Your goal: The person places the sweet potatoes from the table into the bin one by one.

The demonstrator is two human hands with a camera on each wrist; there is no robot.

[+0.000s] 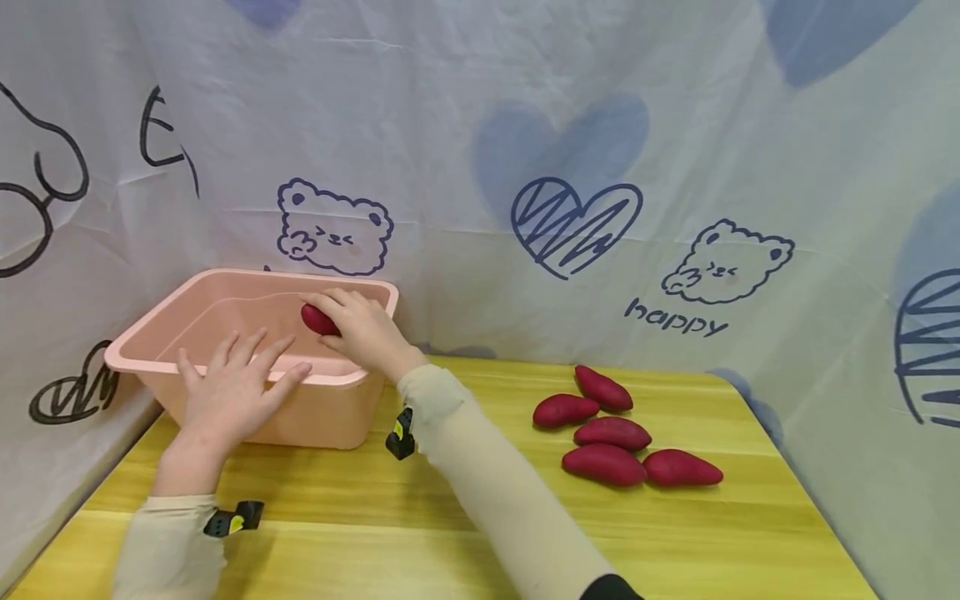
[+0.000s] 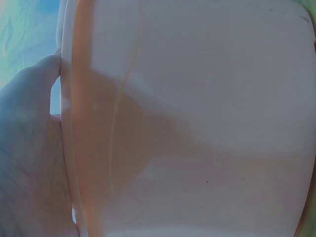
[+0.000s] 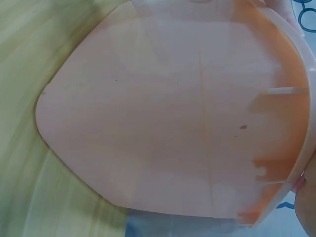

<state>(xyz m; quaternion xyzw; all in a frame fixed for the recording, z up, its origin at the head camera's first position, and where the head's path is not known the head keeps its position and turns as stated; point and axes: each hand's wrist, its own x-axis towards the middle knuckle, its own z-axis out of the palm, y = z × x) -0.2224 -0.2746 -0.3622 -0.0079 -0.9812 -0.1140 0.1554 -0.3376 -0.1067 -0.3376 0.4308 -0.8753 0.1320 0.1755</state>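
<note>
My right hand (image 1: 367, 332) reaches over the near right corner of a pink plastic basin (image 1: 322, 417). It grips a dark red sweet potato (image 1: 318, 319) between fingers and thumb, inside the basin's opening. With its fingers spread, my left hand (image 1: 232, 392) lies over the basin's near rim. In the left wrist view, that hand (image 2: 29, 133) shows along the rim, beside the basin's outer wall (image 2: 207, 108). The right wrist view is mostly filled by the outer wall (image 3: 148, 118), with part of the right hand (image 3: 307, 197) at the rim. The near wall hides part of the basin's floor.
Several more sweet potatoes (image 1: 603, 465) lie in a loose cluster on the yellow wood-grain table (image 1: 480, 550), right of the basin. A white cloth (image 1: 450, 150) printed with hearts and bears hangs behind the table and along its sides.
</note>
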